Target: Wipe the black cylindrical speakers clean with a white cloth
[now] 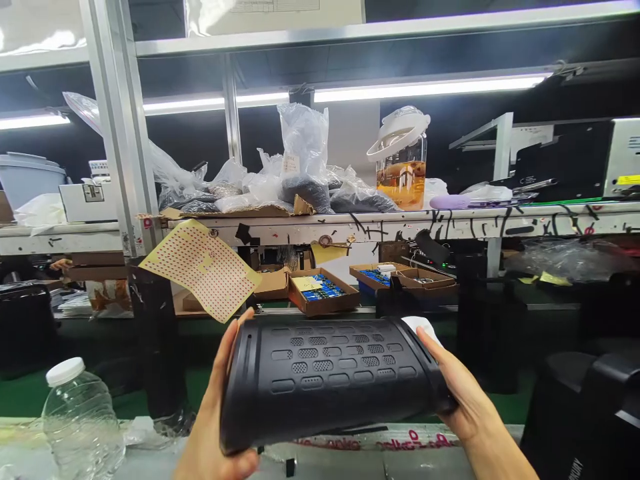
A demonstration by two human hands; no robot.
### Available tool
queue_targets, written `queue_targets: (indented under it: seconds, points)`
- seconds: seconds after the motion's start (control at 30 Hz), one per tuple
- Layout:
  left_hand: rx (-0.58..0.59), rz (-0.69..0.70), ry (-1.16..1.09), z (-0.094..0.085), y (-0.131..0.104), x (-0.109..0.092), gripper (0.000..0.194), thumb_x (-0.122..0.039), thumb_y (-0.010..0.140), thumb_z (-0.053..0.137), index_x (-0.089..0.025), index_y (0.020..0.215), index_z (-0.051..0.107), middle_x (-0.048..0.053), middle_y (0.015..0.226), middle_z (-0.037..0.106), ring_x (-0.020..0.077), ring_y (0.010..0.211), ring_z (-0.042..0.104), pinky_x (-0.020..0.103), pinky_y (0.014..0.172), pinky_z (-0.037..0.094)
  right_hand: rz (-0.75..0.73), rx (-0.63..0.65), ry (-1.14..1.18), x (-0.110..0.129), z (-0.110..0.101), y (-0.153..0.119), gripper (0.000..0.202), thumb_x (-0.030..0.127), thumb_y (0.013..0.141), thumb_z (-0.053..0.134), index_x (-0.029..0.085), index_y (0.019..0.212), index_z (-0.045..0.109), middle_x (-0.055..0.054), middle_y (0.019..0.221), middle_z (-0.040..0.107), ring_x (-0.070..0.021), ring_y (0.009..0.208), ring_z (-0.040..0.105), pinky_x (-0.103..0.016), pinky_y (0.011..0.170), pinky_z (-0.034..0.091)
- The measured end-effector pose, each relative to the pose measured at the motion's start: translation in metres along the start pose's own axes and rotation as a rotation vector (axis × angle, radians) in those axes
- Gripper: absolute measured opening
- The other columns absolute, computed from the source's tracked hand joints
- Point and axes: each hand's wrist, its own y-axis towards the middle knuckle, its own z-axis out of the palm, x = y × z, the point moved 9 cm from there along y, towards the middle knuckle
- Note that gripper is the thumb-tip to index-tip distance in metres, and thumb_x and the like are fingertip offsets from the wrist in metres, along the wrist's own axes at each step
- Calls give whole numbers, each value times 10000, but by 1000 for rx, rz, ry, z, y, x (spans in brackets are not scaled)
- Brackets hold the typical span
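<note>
A black speaker (330, 387) with a grille of pill-shaped cells, some of them perforated, is held up in front of me. My left hand (213, 407) grips its left end, thumb below and fingers along the side. At the opposite end my right hand (463, 387) has its thumb near the top edge; its other fingers are mostly hidden behind the casing. A small white piece (419, 325) shows at the right thumb, and I cannot tell whether it is cloth or paper. The speaker's underside is out of sight.
A clear plastic bottle (80, 420) stands at left front. Beyond the speaker, a yellow sticker sheet (200, 267) hangs from the shelf post (113, 120). Cardboard trays (325, 307) hold blue parts. Bags (305, 153) and a jug (400, 177) sit on the shelf. Black cases (585, 407) stand at right.
</note>
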Motion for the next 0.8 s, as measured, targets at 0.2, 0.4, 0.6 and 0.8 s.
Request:
queue_targets:
  seconds: [0.2, 0.4, 0.6, 0.8]
  points:
    - [-280, -462, -212, -8, -5, 54, 731, -632, 700, 702, -214, 1290, 596, 53, 1204, 683, 269, 1362, 407, 339, 1138, 337, -262, -191, 68, 27, -14, -20, 342, 333, 802, 693, 180, 1107, 680, -40, 768, 711, -201, 625, 681, -232, 530, 549]
    - [-528, -812, -292, -2, -17, 61, 549, -286, 941, 490, -100, 1447, 383, 56, 929, 763, 197, 1089, 654, 306, 1027, 470, -399, -211, 41, 36, -21, -21, 523, 444, 631, 792, 163, 1058, 680, -36, 846, 714, -218, 725, 684, -228, 553, 549]
    - [-506, -788, -309, -9, -13, 69, 547, -281, 915, 545, -122, 1425, 428, 52, 901, 765, 210, 947, 709, 310, 970, 517, -375, -208, 37, 36, -17, -26, 565, 462, 572, 808, 154, 1025, 671, -42, 821, 708, -227, 721, 682, -228, 500, 536]
    - [-606, -698, -380, -13, -14, 70, 661, -271, 849, 631, -170, 1454, 384, 4, 774, 760, 228, 952, 707, 332, 995, 504, -396, -200, 15, 38, -16, -27, 603, 503, 562, 808, 145, 1026, 666, -40, 773, 701, -240, 719, 684, -253, 514, 549]
